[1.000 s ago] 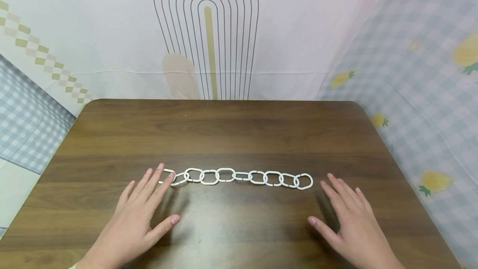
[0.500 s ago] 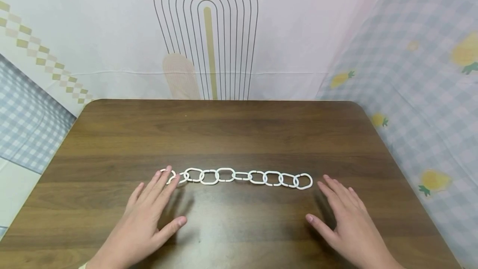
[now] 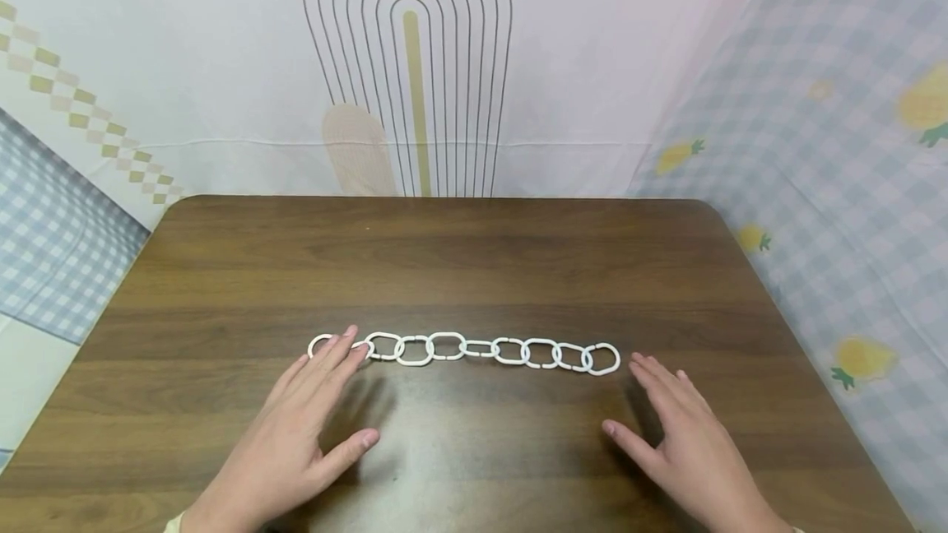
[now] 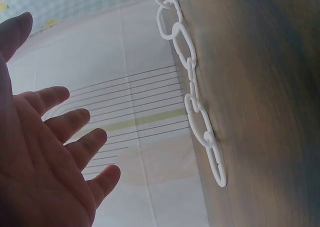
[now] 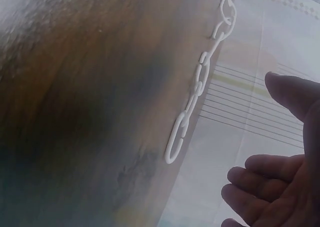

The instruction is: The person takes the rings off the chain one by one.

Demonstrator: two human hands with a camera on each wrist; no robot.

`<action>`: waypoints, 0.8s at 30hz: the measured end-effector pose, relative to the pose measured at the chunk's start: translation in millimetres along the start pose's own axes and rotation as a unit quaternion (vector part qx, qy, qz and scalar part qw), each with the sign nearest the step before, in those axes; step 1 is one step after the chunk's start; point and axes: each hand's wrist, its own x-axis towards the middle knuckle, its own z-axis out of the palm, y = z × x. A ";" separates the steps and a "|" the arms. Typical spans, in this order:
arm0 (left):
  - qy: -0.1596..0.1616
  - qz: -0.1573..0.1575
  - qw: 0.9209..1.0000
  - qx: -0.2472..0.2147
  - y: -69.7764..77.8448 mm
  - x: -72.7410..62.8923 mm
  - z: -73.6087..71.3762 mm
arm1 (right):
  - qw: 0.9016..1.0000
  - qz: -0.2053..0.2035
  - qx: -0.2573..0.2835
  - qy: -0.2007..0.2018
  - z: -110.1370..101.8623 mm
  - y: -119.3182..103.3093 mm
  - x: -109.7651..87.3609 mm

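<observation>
A white plastic chain (image 3: 431,349) of several oval links lies in a nearly straight row across the wooden table. My left hand (image 3: 289,434) hovers over its left end, fingers spread and thumb apart, hiding part of the links there. Just off the chain's right end is my right hand (image 3: 689,442), also with its fingers extended and holding nothing. Both wrist views show the palms raised above the tabletop: the left palm (image 4: 45,152) and the right palm (image 5: 280,187) are apart from the chain.
The brown wooden table (image 3: 459,261) has rounded far corners. Behind it hangs a pale cloth (image 3: 592,64) with arch lines. A blue checked cloth (image 3: 837,253) with pineapple prints runs along the right side, and another checked cloth (image 3: 59,212) hangs at the left.
My left hand has moved rightward over the chain's left end, uncovering the outermost link. My right hand has drifted slightly left. The chain lies where it was.
</observation>
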 end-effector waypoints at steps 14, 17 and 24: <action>0.020 0.021 0.999 -0.044 1.7 12.6 3.9 | 0.999 0.042 0.005 0.012 3.9 -0.2 1.2; 0.022 0.018 0.999 -0.045 2.1 14.4 4.8 | 0.999 0.038 0.004 0.017 5.8 1.2 1.9; 0.026 0.019 0.999 -0.044 2.7 19.7 5.6 | 0.999 0.051 0.002 0.013 6.9 6.8 3.4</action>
